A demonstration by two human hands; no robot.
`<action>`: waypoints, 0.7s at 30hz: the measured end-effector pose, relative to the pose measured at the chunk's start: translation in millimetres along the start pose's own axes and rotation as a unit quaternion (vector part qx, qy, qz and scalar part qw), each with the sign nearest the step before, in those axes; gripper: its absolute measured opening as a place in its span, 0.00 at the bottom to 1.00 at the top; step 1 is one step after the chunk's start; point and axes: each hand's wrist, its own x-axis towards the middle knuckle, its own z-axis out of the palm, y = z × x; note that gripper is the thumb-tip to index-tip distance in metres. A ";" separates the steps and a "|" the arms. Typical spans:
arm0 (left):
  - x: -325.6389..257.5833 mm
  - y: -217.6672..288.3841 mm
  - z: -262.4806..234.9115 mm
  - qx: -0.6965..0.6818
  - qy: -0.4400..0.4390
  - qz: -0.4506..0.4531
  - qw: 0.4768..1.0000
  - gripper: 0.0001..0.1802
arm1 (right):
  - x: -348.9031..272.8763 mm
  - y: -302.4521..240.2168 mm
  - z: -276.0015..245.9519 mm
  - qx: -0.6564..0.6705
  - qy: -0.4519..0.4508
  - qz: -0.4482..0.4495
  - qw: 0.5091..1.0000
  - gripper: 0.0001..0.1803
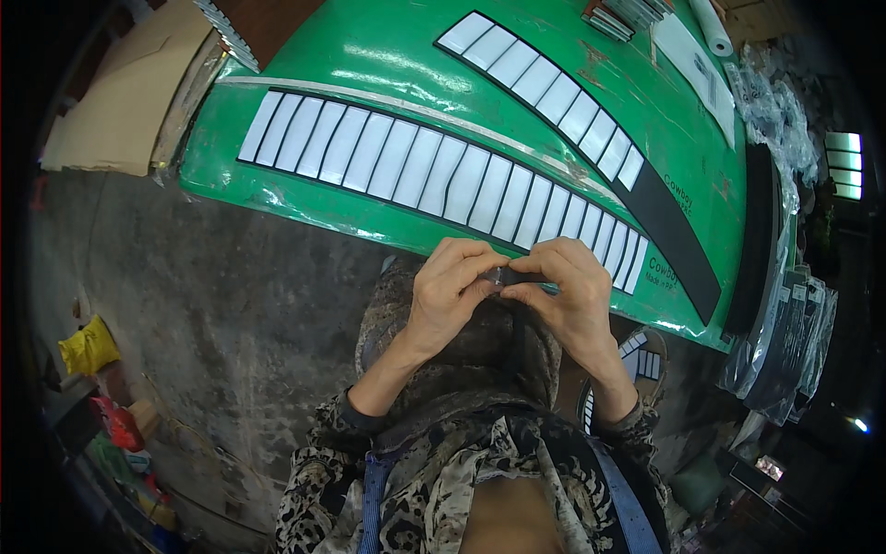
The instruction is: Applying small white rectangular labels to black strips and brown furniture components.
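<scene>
Both hands, left hand (450, 291) and right hand (570, 294), meet fingertip to fingertip, pinched together on a small dark strip (513, 277) at the near edge of the green table (369, 55).

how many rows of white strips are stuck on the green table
2: a long row curving across the green table toward the hands, and a shorter row above it; the long row's end is partly hidden.

A workshop — bare concrete floor (212, 305), green plastic-covered worktable (369, 55), stacked cardboard (120, 102) — bagged stock alongside.
</scene>
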 end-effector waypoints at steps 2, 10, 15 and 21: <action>0.1 -0.2 0.2 0.000 0.001 -0.001 1.000 0.22 | -0.4 0.0 0.0 0.003 -0.001 0.004 1.000 0.16; 0.7 1.7 -0.6 0.008 0.001 -0.004 1.000 0.22 | -0.1 -0.5 0.3 -0.010 0.000 -0.009 1.000 0.16; -0.1 1.0 -0.9 0.020 -0.002 -0.006 1.000 0.21 | 0.8 -0.2 -0.7 -0.043 -0.003 -0.034 0.998 0.16; -0.3 2.7 -1.1 0.025 -0.008 -0.018 1.000 0.19 | -2.8 3.4 -2.5 -0.007 -0.023 -0.022 0.999 0.23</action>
